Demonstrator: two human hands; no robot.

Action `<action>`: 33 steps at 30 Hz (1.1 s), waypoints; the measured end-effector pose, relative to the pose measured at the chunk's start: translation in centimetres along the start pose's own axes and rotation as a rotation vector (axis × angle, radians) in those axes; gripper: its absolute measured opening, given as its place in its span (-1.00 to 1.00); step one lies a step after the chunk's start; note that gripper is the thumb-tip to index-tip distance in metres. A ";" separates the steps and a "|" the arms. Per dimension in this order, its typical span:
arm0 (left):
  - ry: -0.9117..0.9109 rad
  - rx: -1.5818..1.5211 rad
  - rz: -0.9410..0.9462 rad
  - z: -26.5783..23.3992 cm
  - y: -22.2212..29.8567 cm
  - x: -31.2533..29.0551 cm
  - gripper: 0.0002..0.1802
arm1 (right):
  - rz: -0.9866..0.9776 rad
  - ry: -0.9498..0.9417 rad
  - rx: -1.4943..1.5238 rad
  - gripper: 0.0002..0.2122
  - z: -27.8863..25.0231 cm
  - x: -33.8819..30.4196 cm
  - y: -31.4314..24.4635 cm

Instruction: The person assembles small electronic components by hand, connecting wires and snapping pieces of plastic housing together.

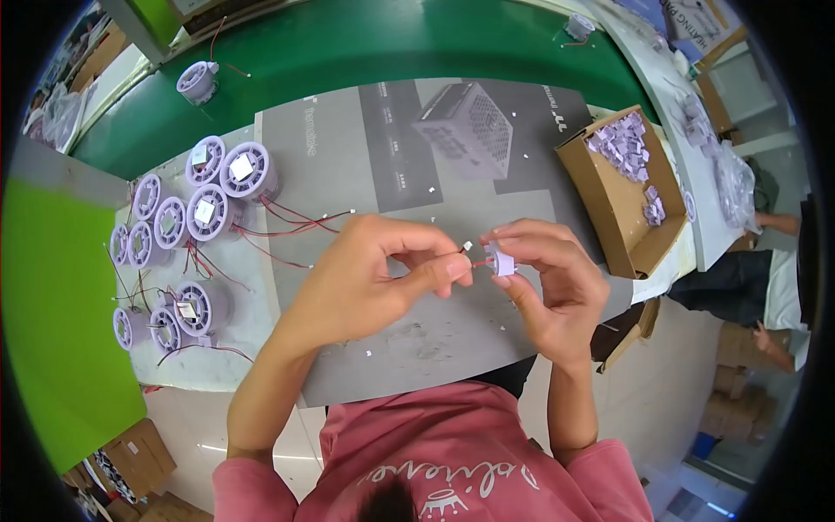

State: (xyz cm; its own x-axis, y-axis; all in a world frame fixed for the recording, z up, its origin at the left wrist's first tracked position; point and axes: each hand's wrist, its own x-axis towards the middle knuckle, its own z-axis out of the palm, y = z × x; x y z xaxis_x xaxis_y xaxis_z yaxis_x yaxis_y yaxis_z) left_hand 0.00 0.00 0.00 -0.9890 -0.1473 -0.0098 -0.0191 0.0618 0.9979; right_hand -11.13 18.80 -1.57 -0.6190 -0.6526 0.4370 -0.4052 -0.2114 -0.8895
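My left hand (pixel 370 278) is closed in a pinch on a thin red wire (pixel 479 263), above the middle of the grey printed board. A small white connector (pixel 467 246) sticks up beside its fingertips. Between the thumb and fingers of my right hand (pixel 561 291) is a small lavender plastic piece (pixel 504 264), where the red wire meets it. Whether the wire passes into the piece, I cannot tell. Several round lavender fan-like units (pixel 209 212) stand to the left, and red and black leads (pixel 291 228) trail from them toward my left hand.
An open cardboard box (pixel 619 228) with many small lavender pieces sits at the board's right. The grey board (pixel 409 348) carries tiny white bits. Another unit (pixel 197 83) stands on the green surface (pixel 348 52) at the back. A person (pixel 783 287) is at the far right.
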 end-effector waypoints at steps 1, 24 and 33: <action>-0.052 -0.028 -0.025 0.1 0.2 0.1 -0.86 | -0.039 -0.039 -0.067 -0.66 -0.4 0.2 -0.1; -0.233 0.194 -0.160 -0.6 0.6 -0.1 -0.87 | 0.032 -0.282 -0.287 -0.65 0.0 1.4 -2.5; 0.008 0.523 0.061 0.2 -0.5 -0.4 -0.58 | 0.059 -0.322 -0.520 -0.56 0.6 0.9 -1.5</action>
State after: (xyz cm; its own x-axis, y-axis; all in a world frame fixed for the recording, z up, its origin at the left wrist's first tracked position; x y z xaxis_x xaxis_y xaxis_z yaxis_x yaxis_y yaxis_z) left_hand 0.37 0.23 -0.49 -0.9895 -0.1352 0.0501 -0.0338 0.5550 0.8312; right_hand -10.68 18.07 0.10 -0.4490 -0.8564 0.2548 -0.7021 0.1617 -0.6935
